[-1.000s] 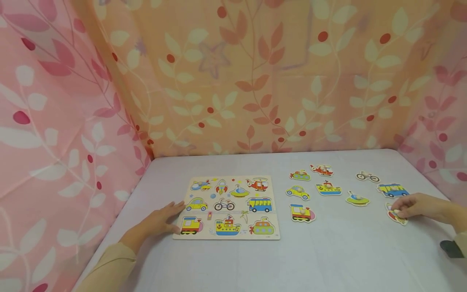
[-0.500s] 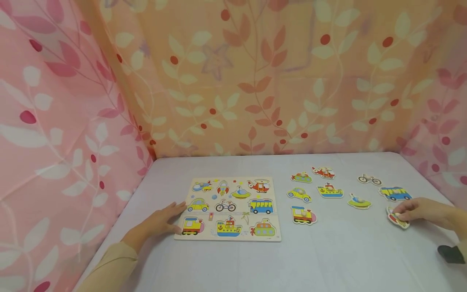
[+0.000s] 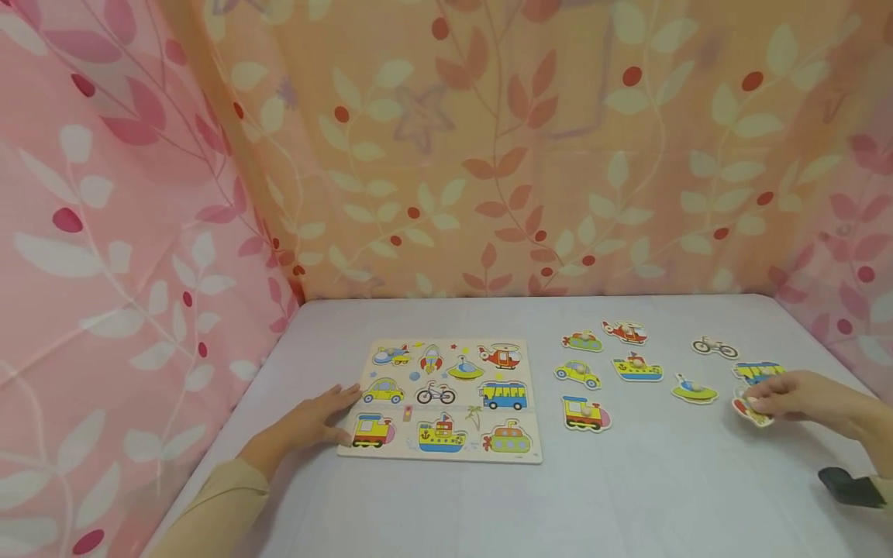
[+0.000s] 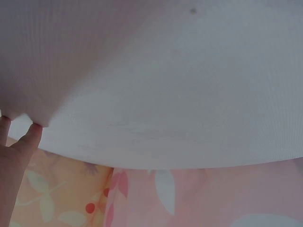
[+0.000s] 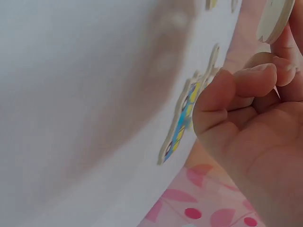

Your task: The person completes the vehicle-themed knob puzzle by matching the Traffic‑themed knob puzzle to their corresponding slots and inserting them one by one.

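Observation:
A wooden peg puzzle board point(image 3: 405, 451) printed with vehicles lies left of the middle on the table. My left hand point(image 3: 310, 422) rests at its left edge, fingers extended and thumb at the lower left corner. At the far right, my right hand point(image 3: 802, 399) pinches the rocket puzzle piece point(image 3: 751, 411). In the right wrist view, the wooden edge of this piece point(image 5: 275, 21) stands clear of the tabletop, above the curled fingers. Just beyond the hand lies the bus piece point(image 3: 759, 370), partly covered by it. The flying saucer piece point(image 3: 694, 390) is left of the rocket.
Between board and right hand lie the train point(image 3: 586, 414), car point(image 3: 577, 373), submarine point(image 3: 582, 341), helicopter point(image 3: 625, 332), ship point(image 3: 638, 367) and bicycle point(image 3: 715, 347) pieces. A white cloth covers the table point(image 3: 481, 511). Patterned curtains point(image 3: 516, 155) enclose its back and sides.
My right hand has raised the rocket piece off the table and moved it slightly left, closer to the bus piece. The left hand has stayed at the board's edge. The head view has shifted slightly.

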Motion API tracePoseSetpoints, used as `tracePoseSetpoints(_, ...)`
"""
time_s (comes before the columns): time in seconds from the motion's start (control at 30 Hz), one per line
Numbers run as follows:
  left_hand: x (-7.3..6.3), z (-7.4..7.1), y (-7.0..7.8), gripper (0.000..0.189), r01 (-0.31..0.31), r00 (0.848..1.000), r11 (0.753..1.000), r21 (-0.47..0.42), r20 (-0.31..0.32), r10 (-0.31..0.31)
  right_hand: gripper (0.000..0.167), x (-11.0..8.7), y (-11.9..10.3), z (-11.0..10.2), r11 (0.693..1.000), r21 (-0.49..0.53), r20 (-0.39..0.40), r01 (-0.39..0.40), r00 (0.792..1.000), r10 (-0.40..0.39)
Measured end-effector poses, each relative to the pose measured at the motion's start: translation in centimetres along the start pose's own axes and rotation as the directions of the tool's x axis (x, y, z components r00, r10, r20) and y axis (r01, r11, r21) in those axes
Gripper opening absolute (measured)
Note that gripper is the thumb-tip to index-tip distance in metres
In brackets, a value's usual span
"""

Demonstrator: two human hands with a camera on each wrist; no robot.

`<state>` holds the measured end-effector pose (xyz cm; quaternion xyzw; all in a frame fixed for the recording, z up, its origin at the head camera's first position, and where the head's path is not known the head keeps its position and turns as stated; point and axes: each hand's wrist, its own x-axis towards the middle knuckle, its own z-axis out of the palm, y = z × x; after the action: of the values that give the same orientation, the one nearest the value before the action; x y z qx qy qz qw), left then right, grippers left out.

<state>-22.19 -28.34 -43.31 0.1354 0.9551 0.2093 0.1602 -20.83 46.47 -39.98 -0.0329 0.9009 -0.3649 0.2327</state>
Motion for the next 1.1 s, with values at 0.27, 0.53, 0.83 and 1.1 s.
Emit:
tracePoseSetpoints(0.27, 0.0, 0.0, 0.1, 0.090, 0.005, 1.000, 1.000, 0.002, 0.007, -0.005, 0.031, 0.4, -2.9, 1.1, 0.991, 0.026, 0.041, 0.131, 0.990, -0.132)
tracePoseSetpoints(0.53, 0.3, 0.1, 0.0, 0.090, 0.017, 1.000, 1.000, 0.025, 0.003, -0.017, 0.027, 1.4, -6.1, 1.9, 0.981, 0.035, 0.047, 0.193, 0.980, -0.195)
tracePoseSetpoints(0.83, 0.2, 0.0, 0.0, 0.091, -0.025, 1.000, 0.999, 0.023, -0.010, 0.025, 0.028, 2.2, -8.6, 3.0, 0.975, 0.051, 0.023, 0.215, 0.976, -0.216)
tracePoseSetpoints(1.1, 0.0, 0.0, 0.2, 0.088, -0.032, 0.999, 0.999, 0.036, -0.009, 0.032, 0.027, 3.1, -10.4, 3.9, 0.985, 0.034, -0.008, 0.172, 0.985, -0.171)
